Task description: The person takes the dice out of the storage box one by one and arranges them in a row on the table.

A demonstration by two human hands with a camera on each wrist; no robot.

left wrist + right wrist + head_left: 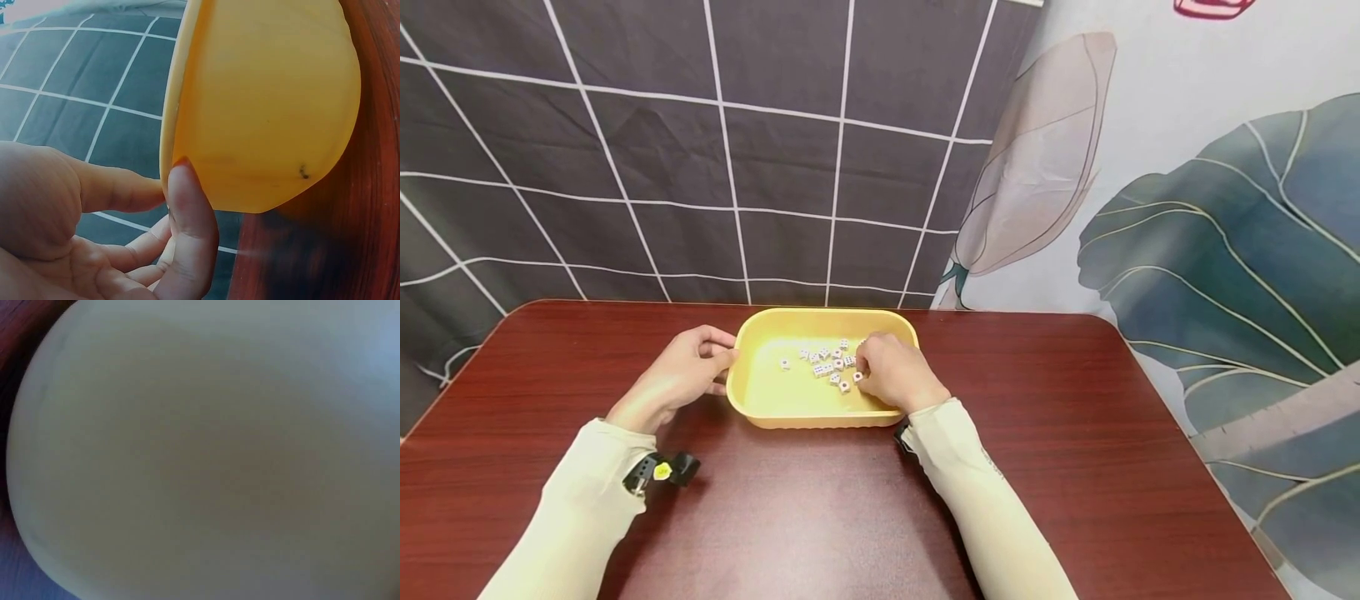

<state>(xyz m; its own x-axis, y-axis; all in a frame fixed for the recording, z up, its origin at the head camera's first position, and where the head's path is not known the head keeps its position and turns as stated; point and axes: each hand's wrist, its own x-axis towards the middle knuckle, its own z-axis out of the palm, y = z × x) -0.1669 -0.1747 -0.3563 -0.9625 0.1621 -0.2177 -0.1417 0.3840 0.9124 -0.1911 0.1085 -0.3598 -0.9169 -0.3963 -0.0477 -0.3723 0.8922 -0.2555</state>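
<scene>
A yellow plastic tray (805, 421) with rounded corners stands on the table. Several white dice (838, 364) with dark and red pips lie loose on its floor, mostly right of the middle. My left hand (688, 371) pinches the tray's left rim; in the left wrist view, its thumb and a finger (194, 231) meet at the rim and outer wall. My right hand (895, 371) reaches down inside the right end of the tray, fingers bent among the dice. Its fingertips are hidden, so whether it holds a die cannot be seen. The tray's pale wall (187, 456) fills the right wrist view, blurred.
The dark red wooden table (1037, 467) extends around the tray. Behind its far edge hangs a dark grey cloth (782, 167) with white grid lines. To the right hangs a white cloth with large printed leaves (1240, 250). Each wrist wears a black strap (651, 471).
</scene>
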